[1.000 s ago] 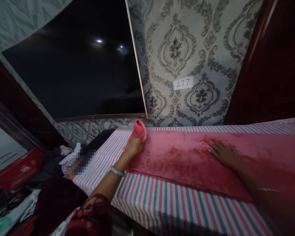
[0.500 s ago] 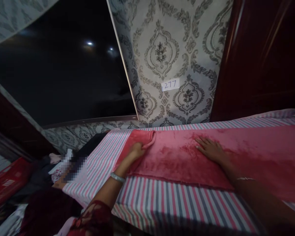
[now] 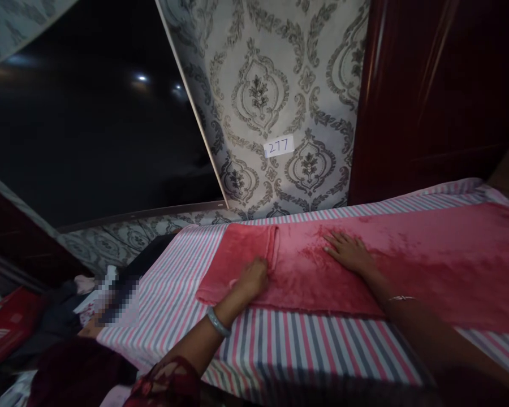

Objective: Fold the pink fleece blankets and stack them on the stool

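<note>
A long red plush blanket (image 3: 428, 271) lies over a striped pink, grey and white sheet (image 3: 186, 260). Its left end is turned back over itself as a short fold (image 3: 237, 246), with the edge of that flap facing right. My left hand (image 3: 254, 280), a bangle on its wrist, has its fingers curled closed on the flap's edge. To the right, my right hand (image 3: 350, 253) rests flat on the blanket with its fingers spread, a thin bracelet on the wrist. The pile around its fingertips is ruffled into darker patches.
Behind the sheet rises a patterned wall (image 3: 258, 96) with a paper label (image 3: 279, 146) reading 277. A large black screen (image 3: 89, 124) hangs at left, a dark red wooden panel (image 3: 424, 107) stands at right. Clothes and a red box (image 3: 11, 319) are at lower left.
My left hand has drawn the blanket's left end further right, and the fold now lies wider and flatter. My right hand stays flat on the blanket. The view has shifted slightly to the right.
</note>
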`<act>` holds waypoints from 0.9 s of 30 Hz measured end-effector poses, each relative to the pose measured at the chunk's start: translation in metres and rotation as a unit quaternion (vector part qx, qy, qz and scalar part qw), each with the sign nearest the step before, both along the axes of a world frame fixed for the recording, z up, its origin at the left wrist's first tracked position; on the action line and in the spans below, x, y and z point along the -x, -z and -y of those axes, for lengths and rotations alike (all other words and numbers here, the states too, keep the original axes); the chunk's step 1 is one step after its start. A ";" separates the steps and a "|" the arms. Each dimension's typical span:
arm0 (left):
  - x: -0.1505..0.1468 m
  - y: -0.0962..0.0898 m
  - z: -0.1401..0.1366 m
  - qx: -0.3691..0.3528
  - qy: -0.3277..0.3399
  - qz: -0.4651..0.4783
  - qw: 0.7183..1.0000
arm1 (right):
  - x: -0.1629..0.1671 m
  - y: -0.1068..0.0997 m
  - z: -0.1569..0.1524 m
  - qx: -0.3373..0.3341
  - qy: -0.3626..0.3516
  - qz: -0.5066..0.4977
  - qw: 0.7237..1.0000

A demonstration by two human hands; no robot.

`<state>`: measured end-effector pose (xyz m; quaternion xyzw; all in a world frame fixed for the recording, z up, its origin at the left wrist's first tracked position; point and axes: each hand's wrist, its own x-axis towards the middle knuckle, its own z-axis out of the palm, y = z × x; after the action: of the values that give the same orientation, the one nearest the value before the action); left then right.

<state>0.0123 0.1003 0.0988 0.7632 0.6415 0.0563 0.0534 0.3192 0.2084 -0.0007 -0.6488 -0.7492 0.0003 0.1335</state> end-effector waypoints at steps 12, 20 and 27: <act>-0.034 -0.002 -0.005 0.017 0.026 -0.070 0.997 | 0.002 -0.007 0.003 0.013 0.000 -0.011 1.000; -0.030 0.013 0.047 -0.101 0.023 -0.104 0.989 | 0.000 -0.007 0.004 0.016 -0.005 -0.007 1.000; 0.001 0.071 0.084 -0.345 0.027 -0.008 0.938 | 0.017 -0.024 -0.006 0.008 0.007 -0.159 0.987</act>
<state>0.0115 0.0166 0.0279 0.7524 0.5619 0.2665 -0.2172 0.3021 0.2145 0.0232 -0.6465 -0.7140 0.1088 0.2457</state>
